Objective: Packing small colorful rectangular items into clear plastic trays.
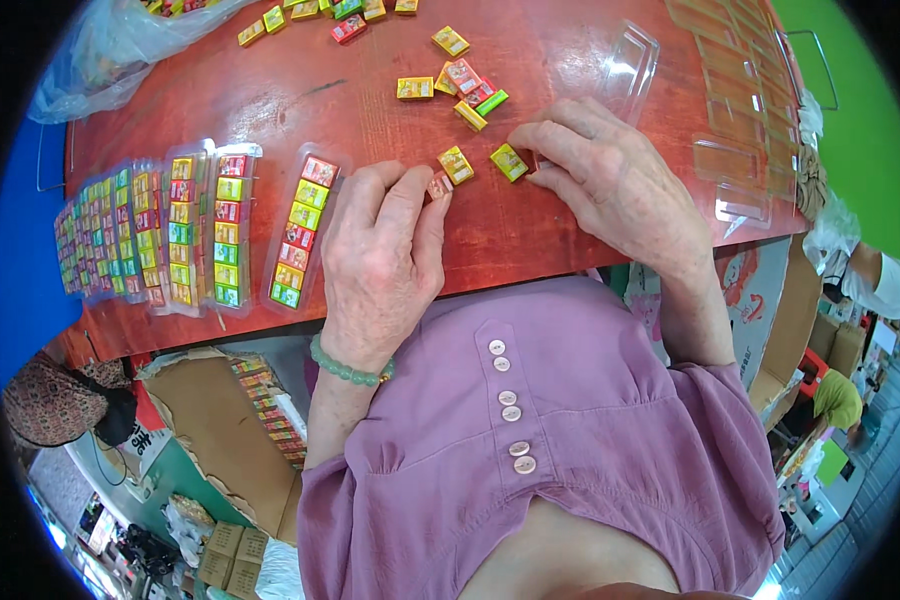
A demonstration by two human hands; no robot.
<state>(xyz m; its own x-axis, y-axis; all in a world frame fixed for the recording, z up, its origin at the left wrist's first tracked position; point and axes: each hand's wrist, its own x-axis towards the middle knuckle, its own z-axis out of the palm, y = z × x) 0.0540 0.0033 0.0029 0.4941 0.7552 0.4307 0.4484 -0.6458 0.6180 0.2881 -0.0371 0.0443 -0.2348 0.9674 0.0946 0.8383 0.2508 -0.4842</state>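
Observation:
My left hand (385, 250), a green bead bracelet at its wrist, pinches a small red box (439, 185) between thumb and forefinger. A small yellow box (456, 164) lies right against that one. The fingertips of my right hand (610, 180) close on the edge of a small yellow-green box (509, 162) on the table. Farther off is a loose heap of small boxes (462, 76) in red, yellow and green. Left of my left hand lies a clear plastic tray (317, 262) with a single row of such boxes in it.
More filled trays (178, 230) stand in a row at the left. Empty clear trays (740, 90) line the red table's (570, 40) right side, with one tray (630, 70) beyond my right hand. A plastic bag (120, 60) of boxes sits far left; a cardboard carton (205, 430) stands below the edge.

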